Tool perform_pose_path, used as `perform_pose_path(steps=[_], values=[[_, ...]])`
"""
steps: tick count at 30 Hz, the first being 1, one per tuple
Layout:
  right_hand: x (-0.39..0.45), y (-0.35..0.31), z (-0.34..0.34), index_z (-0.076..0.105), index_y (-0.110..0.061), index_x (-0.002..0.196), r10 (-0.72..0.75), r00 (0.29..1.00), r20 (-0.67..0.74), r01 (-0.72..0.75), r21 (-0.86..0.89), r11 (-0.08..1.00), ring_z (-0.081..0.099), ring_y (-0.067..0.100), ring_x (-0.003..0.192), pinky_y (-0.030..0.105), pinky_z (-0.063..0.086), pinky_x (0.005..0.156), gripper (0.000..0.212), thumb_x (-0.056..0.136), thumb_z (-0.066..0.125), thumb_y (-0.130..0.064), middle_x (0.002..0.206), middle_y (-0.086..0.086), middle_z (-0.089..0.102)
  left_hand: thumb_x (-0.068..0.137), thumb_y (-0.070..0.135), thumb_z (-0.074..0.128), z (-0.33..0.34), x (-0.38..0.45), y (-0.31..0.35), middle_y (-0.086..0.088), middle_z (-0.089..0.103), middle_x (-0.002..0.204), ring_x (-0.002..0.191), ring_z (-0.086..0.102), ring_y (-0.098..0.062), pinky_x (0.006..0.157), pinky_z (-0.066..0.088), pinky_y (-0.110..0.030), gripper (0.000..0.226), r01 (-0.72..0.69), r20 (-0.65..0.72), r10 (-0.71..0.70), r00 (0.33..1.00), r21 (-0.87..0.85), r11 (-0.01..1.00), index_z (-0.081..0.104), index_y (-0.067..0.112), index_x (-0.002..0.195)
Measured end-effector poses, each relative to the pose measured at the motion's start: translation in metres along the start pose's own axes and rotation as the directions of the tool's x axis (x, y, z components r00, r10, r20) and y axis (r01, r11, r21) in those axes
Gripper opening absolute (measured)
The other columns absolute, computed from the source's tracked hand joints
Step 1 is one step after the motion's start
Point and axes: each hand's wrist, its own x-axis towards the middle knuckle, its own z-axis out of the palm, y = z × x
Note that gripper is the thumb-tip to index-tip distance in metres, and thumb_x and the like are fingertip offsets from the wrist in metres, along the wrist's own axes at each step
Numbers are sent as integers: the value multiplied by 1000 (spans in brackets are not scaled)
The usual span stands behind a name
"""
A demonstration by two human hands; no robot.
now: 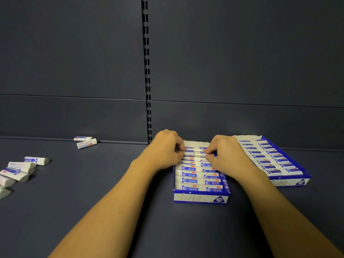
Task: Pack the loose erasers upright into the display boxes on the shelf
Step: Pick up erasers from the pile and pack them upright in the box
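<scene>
Dark shelf | both hands, left hand and right hand, pinching erasers in near display box | risk: neighbours toppling (rows tight)

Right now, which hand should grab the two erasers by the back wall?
The left hand, probably. Those two loose erasers lie on the shelf to its left. The right hand would have to cross over the near display box. Both hands have their fingers among that box's erasers.
</scene>
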Motion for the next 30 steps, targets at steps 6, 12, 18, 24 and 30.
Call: perform_pose_path(steps=[6,12,18,24,30], values=[[-1,1,0,77,-22,104,-19,999,-32,20,28,999,62,11,93,23,54,81,15,91,71,-28,112,-10,61,85,22,71,0,0,-2,9,67,100,99,51,-7,89,42,-22,7,2,3,-2,1000,-6,1000,76,25,91],[2,4,1,74,-22,98,-26,1000,6,26,49,998,64,10,90,26,57,82,10,92,70,-28,105,-7,70,88,21,71,2,0,1,10,69,98,98,49,-8,88,43,-24,5,24,5,-24,1000,-10,1000,76,23,87],[4,3,-3,75,-22,105,-30,999,31,29,49,998,64,11,92,24,55,82,15,93,68,-29,108,-7,70,90,22,70,4,1,2,10,68,99,99,47,-7,87,42,-24,6,20,16,-20,1000,4,1000,76,21,90],[0,1,-5,73,-22,114,-25,1000,9,24,77,997,63,9,101,21,50,85,24,92,70,-31,120,-6,69,85,20,76,1,0,-3,12,66,97,96,57,-6,84,45,-20,6,91,1,-92,996,-128,988,78,22,90],[-5,13,-19,72,-22,115,62,985,-164,-13,285,958,48,1,60,5,37,51,21,95,67,-22,75,-18,56,89,15,69,-5,2,-8,14,67,91,84,61,0,69,40,-1,11,140,-181,-186,966,-240,960,76,23,91]])
